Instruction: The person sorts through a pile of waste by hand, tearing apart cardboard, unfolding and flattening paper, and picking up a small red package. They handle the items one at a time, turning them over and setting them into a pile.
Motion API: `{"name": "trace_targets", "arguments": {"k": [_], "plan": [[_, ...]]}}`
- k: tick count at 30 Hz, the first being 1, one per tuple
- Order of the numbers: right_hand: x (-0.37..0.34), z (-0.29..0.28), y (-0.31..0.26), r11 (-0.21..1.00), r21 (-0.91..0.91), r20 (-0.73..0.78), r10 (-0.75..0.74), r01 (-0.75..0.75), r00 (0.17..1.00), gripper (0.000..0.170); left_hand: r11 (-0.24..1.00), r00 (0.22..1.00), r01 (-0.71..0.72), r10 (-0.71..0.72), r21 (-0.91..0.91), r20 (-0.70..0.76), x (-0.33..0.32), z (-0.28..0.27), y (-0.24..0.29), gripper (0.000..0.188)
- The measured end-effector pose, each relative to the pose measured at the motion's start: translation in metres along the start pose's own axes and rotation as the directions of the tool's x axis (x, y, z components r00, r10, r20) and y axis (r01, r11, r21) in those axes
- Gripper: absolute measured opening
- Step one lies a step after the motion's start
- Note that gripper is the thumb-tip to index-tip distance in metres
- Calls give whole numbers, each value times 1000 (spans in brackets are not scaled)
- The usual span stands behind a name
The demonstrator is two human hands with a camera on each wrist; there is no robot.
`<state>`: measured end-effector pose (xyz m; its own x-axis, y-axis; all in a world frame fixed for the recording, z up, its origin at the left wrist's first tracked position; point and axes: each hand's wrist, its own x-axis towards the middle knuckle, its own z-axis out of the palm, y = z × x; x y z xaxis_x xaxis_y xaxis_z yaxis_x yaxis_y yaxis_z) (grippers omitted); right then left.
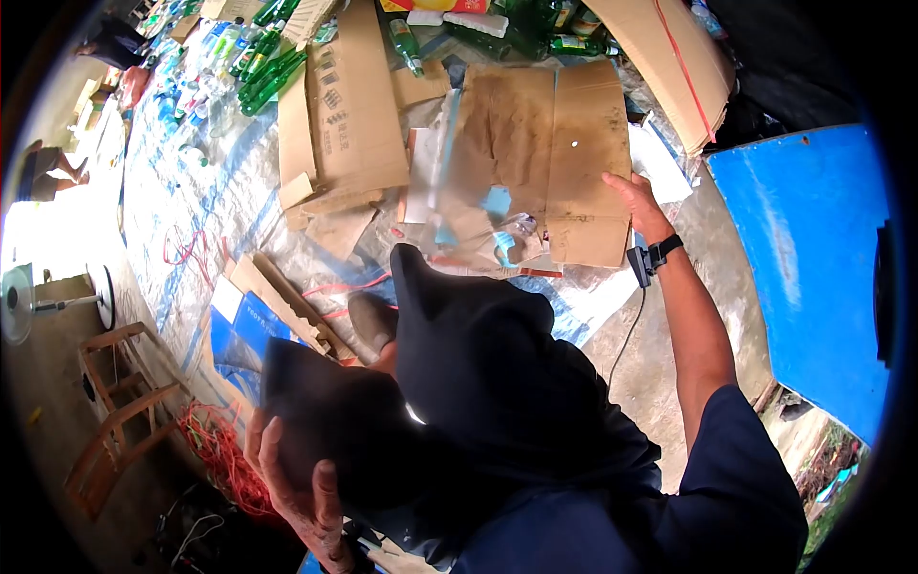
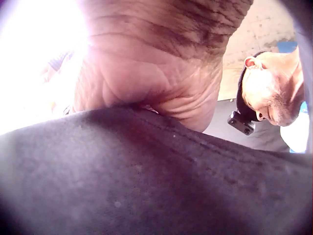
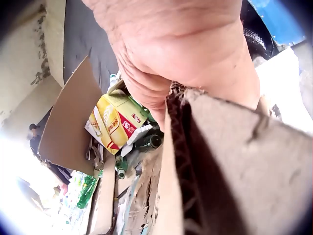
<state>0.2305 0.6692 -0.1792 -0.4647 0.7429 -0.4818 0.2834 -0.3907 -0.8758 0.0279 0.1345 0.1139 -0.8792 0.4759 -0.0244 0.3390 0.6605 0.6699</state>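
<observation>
My right hand (image 1: 641, 206) grips the right edge of a flattened brown cardboard box (image 1: 588, 153), thumb on its upper face. In the right wrist view the palm closes over the corrugated edge of the cardboard (image 3: 183, 161), and the fingertips are hidden. Dark stains and a crease run across the sheet in the head view. My left hand (image 1: 301, 493) rests on the dark-trousered knee (image 1: 325, 411), its fingers spread along the side. Close up, the left palm (image 2: 151, 83) lies against the dark cloth (image 2: 146, 181).
Another flattened carton (image 1: 354, 124) lies left of the sheet. Green bottles (image 1: 273, 77) and clear plastic ones cover the far left. A blue panel (image 1: 803, 258) stands at the right. Red string (image 1: 225, 459), a wooden frame (image 1: 120, 411) and a fan (image 1: 57, 301) are at the left.
</observation>
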Motion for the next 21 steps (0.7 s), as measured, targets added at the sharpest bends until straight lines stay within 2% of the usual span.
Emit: {"name": "trace_targets", "arguments": {"k": [2, 4, 5, 8, 10, 11, 13, 16, 21], "plan": [[11, -11, 12, 1000, -12, -12, -9, 8, 1000, 40, 1000, 1000, 16, -16, -1, -3, 0, 0, 1, 61], [20, -24, 26, 980, -197, -71, -4, -10, 997, 39, 1000, 1000, 15, -15, -6, -2, 0, 0, 2, 61], [22, -30, 35, 980, -198, -70, -3, -11, 998, 39, 1000, 1000, 14, -14, -10, -3, 1, 0, 2, 61], [16, -31, 51, 985, -173, -87, 5, -20, 996, 39, 1000, 1000, 7, -7, 8, -5, 1, -1, -1, 62], [-2, -15, 42, 994, 58, -53, 92, -89, 994, 40, 1000, 1000, 15, -15, 9, -6, 0, -1, -2, 62], [-6, -10, 40, 994, 60, -54, 97, -94, 994, 40, 1000, 1000, 20, -20, 6, -10, 0, -1, -2, 62], [-7, -7, 37, 983, 123, 51, 132, -137, 990, 42, 1000, 1000, 10, -10, 8, -5, -1, -3, -6, 63], [7, -4, 33, 969, 147, 50, 193, -199, 980, 45, 1000, 1000, 3, -3, 13, -9, 1, -2, -7, 64], [12, 7, 13, 967, 134, 68, 209, -216, 976, 45, 1000, 1000, 19, -19, 6, -19, 3, 0, -2, 66]]}}
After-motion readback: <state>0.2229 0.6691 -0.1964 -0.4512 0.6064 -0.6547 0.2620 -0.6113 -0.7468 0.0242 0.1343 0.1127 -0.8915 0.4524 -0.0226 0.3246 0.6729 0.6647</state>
